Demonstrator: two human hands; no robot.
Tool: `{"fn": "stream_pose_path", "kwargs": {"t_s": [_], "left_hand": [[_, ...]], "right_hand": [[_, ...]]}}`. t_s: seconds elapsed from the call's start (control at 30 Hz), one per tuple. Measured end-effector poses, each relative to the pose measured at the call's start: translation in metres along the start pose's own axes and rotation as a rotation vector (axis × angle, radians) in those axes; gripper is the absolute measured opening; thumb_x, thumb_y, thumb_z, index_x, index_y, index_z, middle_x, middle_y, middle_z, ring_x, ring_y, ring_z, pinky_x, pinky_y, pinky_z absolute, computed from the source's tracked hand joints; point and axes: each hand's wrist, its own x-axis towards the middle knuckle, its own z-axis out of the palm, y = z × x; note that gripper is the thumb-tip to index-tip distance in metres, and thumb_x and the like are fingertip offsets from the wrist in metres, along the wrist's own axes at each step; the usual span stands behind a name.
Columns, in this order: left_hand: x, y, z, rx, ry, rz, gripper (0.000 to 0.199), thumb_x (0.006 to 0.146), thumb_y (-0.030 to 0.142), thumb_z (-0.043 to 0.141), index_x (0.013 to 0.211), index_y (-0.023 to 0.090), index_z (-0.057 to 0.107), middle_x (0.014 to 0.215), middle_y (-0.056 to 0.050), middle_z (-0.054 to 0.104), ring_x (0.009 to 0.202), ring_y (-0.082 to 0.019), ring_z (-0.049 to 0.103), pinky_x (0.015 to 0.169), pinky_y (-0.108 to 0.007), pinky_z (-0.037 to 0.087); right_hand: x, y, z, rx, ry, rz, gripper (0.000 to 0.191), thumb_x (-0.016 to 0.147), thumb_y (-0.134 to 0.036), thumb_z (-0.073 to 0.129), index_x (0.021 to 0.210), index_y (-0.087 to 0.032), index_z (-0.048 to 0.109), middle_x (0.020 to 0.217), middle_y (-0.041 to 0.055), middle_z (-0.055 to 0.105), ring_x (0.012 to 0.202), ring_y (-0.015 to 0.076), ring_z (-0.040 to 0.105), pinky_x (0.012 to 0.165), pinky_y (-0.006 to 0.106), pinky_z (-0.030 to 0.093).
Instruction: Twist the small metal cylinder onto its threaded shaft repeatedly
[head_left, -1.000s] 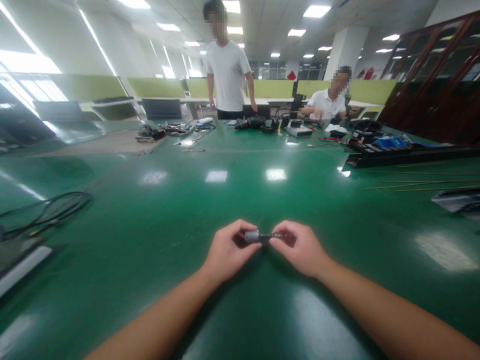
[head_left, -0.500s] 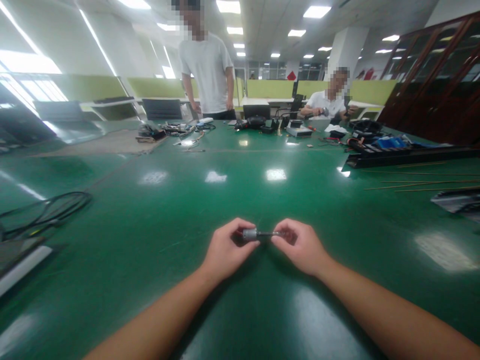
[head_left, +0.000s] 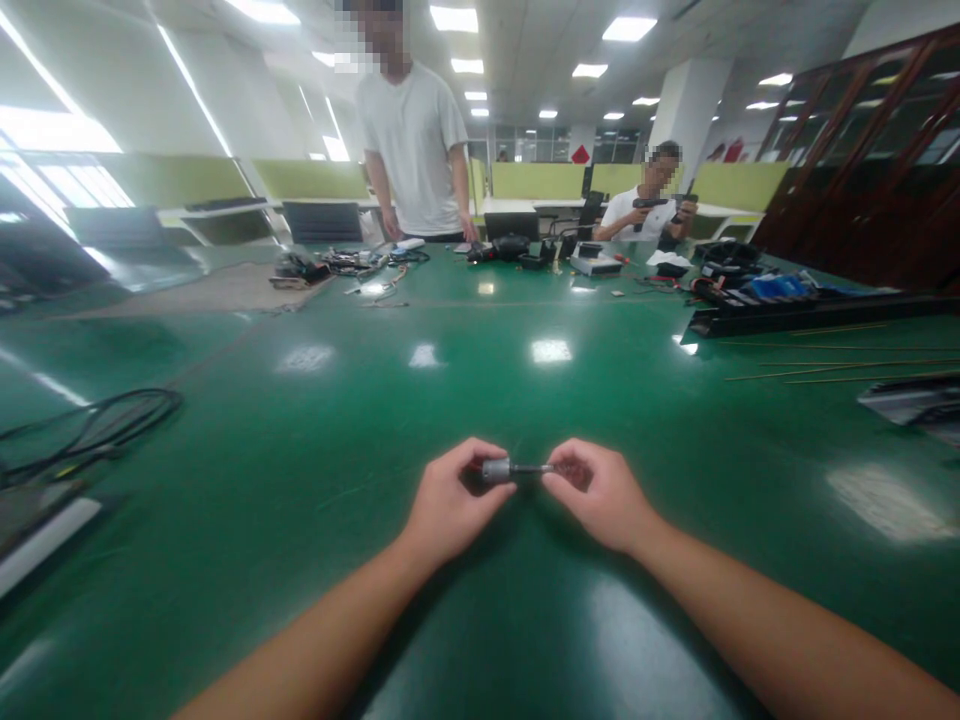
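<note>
Between thumb and fingers, my left hand (head_left: 459, 500) grips a short grey metal cylinder (head_left: 496, 470), which looks like a small motor. A thin dark shaft (head_left: 531, 469) runs from it, level, toward the right. My right hand (head_left: 596, 492) pinches the far end of this shaft, and the fingers hide its tip. Something reddish shows behind the cylinder by my left fingers, too small to make out. Both hands are just over the green tabletop (head_left: 480, 400).
Looped black cables (head_left: 127, 410) lie at the left. Across the far side are tangled wires (head_left: 367, 260), electronic parts (head_left: 596, 262) and a long black rail (head_left: 772, 318). Thin rods (head_left: 847, 365) lie at right. One person (head_left: 412, 150) stands opposite; another person (head_left: 637, 215) sits holding dark objects.
My hands keep the same hold, with hardly any shift. The seated person across the table has lifted a dark object and lowered their head. The standing person's arm has moved slightly.
</note>
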Motion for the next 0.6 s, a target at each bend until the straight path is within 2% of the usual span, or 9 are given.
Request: {"fn": "stream_pose_path", "kwargs": {"t_s": [0.17, 0.27, 0.37, 0.43, 0.53, 0.6], "left_hand": [[0.001, -0.002, -0.001, 0.013, 0.015, -0.021, 0.022, 0.073, 0.025, 0.076, 0.092, 0.019, 0.068, 0.089, -0.003, 0.070, 0.081, -0.019, 0.065, 0.075, -0.030, 0.050], [0.004, -0.006, -0.004, 0.028, 0.093, -0.093, 0.028, 0.073, 0.035, 0.079, 0.092, 0.018, 0.067, 0.084, -0.003, 0.070, 0.074, -0.018, 0.064, 0.070, -0.029, 0.049], [0.010, -0.014, -0.008, -0.126, 0.206, -0.187, 0.039, 0.072, 0.043, 0.080, 0.093, 0.016, 0.062, 0.083, -0.004, 0.069, 0.075, -0.018, 0.064, 0.071, -0.028, 0.050], [0.014, -0.020, -0.010, -0.279, 0.262, -0.253, 0.048, 0.072, 0.047, 0.079, 0.102, 0.015, 0.061, 0.090, -0.006, 0.070, 0.079, -0.018, 0.065, 0.073, -0.028, 0.051], [0.017, -0.027, -0.014, -0.398, 0.311, -0.376, 0.060, 0.076, 0.052, 0.074, 0.120, 0.014, 0.060, 0.102, -0.009, 0.070, 0.077, -0.015, 0.063, 0.069, -0.025, 0.052], [0.017, -0.027, -0.019, -0.461, 0.340, -0.444, 0.062, 0.075, 0.051, 0.075, 0.122, 0.014, 0.061, 0.107, -0.009, 0.069, 0.076, -0.013, 0.063, 0.069, -0.024, 0.054]], "right_hand": [[0.000, -0.001, 0.000, 0.012, 0.019, 0.004, 0.010, 0.081, -0.027, 0.065, 0.083, -0.017, 0.066, 0.073, 0.0014, 0.066, 0.062, 0.0138, 0.058, 0.057, 0.023, 0.045], [0.000, -0.002, 0.000, 0.018, 0.051, 0.002, 0.008, 0.080, -0.025, 0.065, 0.083, -0.018, 0.065, 0.074, 0.0016, 0.066, 0.064, 0.0143, 0.059, 0.058, 0.024, 0.046], [0.001, -0.003, 0.002, 0.027, 0.058, -0.013, 0.007, 0.079, -0.024, 0.065, 0.082, -0.018, 0.064, 0.073, 0.0012, 0.065, 0.065, 0.0144, 0.058, 0.059, 0.024, 0.046], [0.002, -0.002, 0.005, 0.047, 0.047, -0.011, 0.006, 0.079, -0.023, 0.064, 0.082, -0.017, 0.064, 0.073, 0.0012, 0.065, 0.064, 0.0138, 0.057, 0.059, 0.023, 0.046], [0.003, -0.002, 0.008, 0.046, 0.032, -0.010, 0.006, 0.078, -0.021, 0.065, 0.081, -0.017, 0.064, 0.070, 0.0001, 0.063, 0.061, 0.0128, 0.055, 0.057, 0.023, 0.044], [0.004, -0.001, 0.010, 0.061, 0.031, -0.018, 0.005, 0.077, -0.021, 0.065, 0.080, -0.017, 0.064, 0.069, -0.0002, 0.062, 0.060, 0.0122, 0.054, 0.056, 0.022, 0.044]]}}
